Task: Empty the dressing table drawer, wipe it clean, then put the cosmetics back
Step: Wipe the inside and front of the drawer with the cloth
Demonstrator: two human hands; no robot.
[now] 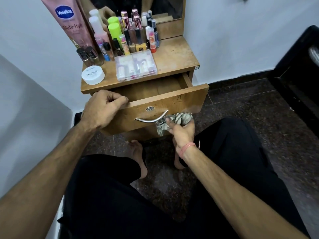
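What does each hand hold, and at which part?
The right hand grips a bunched cloth from below, by the handle. The left hand grips the top edge of the drawer front, near its left end.

Just below the right hand (pixel 179 131) and its grip on the cloth (pixel 174 120), a bare foot (pixel 177 159) rests on the dark speckled floor (pixel 259 135). A second foot (pixel 138 157) lies to the left of that grip, black trousers (pixel 241 152) spread on both sides, and a pink thread (pixel 187 147) circles the wrist right behind the grip. Far right of it stands black furniture (pixel 296 75) by the white wall (pixel 233 40), well above it is a mirror (pixel 164 7), and far left a white panel (pixel 25 109).
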